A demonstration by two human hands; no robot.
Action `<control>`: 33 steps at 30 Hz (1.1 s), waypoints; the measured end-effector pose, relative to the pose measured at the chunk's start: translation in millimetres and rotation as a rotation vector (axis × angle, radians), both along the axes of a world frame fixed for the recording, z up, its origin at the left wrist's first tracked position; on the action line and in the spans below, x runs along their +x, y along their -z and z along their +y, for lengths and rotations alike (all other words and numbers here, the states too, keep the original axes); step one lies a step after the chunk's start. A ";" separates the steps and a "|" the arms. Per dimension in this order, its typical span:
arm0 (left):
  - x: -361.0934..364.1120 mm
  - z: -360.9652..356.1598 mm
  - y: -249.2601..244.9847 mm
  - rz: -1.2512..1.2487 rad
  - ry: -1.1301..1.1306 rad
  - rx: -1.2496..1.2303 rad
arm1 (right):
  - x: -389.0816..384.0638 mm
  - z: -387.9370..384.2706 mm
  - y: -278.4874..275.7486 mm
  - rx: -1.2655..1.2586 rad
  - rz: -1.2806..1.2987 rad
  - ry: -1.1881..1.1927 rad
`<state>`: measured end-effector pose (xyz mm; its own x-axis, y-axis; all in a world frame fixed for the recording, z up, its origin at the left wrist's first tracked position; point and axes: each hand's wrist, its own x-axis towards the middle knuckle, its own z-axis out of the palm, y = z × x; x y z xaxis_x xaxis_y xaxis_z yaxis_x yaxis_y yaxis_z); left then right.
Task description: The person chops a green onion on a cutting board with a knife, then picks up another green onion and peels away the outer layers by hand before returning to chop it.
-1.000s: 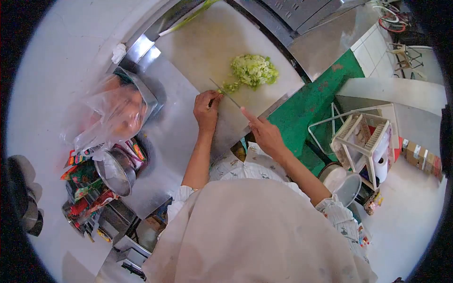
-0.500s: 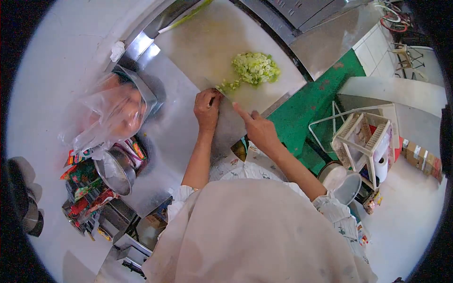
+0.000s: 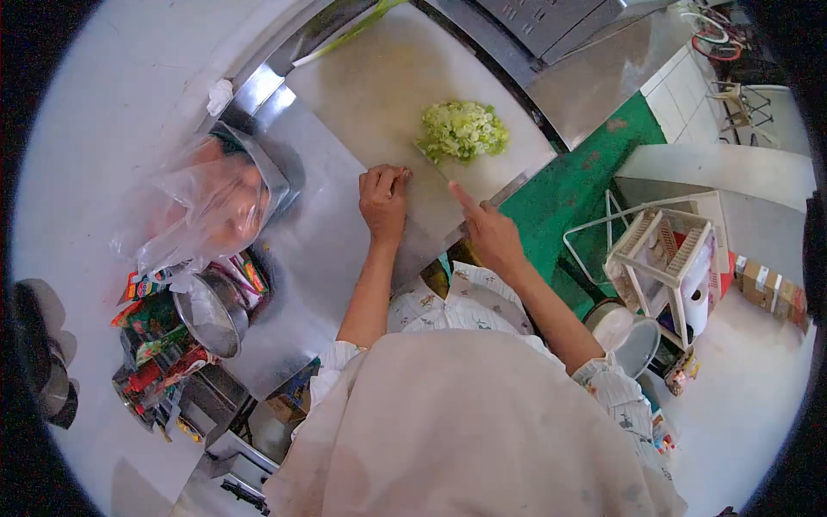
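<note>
My right hand (image 3: 493, 234) is wrapped around a knife (image 3: 432, 164), forefinger stretched along its back. The blade's tip touches the near left edge of a heap of chopped spring onion (image 3: 465, 131) on the white cutting board (image 3: 362, 112). At the near edge of the board rests my left hand (image 3: 384, 196), fingers curled and pressed together; a small bit shows at the fingertips, too small to name. A long spring onion stalk (image 3: 340, 41) lies along the board's far left edge.
On the steel counter (image 3: 301, 250) to the left stand a clear plastic bag (image 3: 215, 202) with orange-red contents, a metal bowl (image 3: 211, 314) and colourful packets (image 3: 151, 314). A cream plastic rack (image 3: 663, 258) is at the right, beyond the green floor (image 3: 573, 185).
The small loose pieces near my left hand have joined the main heap. My right hand and the knife have shifted right, away from my left hand, which has barely moved.
</note>
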<state>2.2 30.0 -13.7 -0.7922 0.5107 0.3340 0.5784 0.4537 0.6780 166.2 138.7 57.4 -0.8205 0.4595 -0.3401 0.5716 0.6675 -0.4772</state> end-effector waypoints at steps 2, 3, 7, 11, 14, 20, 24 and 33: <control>0.0 7.1 0.1 0.023 0.012 -0.023 | -3.5 6.9 3.9 0.011 0.069 0.049; 0.2 13.2 0.6 0.022 0.012 -0.020 | -4.1 9.5 5.1 0.021 0.137 0.094; 0.3 23.5 -1.0 0.035 0.001 0.019 | -0.3 13.5 6.7 -0.004 0.251 0.062; -1.8 23.1 1.0 -0.010 0.012 0.019 | 5.8 9.9 1.3 -0.052 0.255 0.070; -6.1 26.9 -7.7 -0.102 -0.040 0.009 | 9.8 6.4 3.9 -0.070 0.234 0.059; -21.9 30.6 -24.3 -0.353 -0.079 -0.023 | 11.0 2.6 13.7 -0.115 0.282 0.013; -22.0 30.0 -22.4 -0.313 -0.093 -0.056 | 6.8 2.2 8.8 -0.125 0.237 -0.012; -14.4 24.1 -18.9 -0.231 -0.038 -0.086 | 7.1 0.3 4.8 -0.004 0.139 -0.035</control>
<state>-12.2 54.1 5.3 -0.8617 0.4978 0.0984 0.3939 0.5339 0.7481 173.3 139.0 52.6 -0.8754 0.4284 -0.2240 0.4762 0.6838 -0.5529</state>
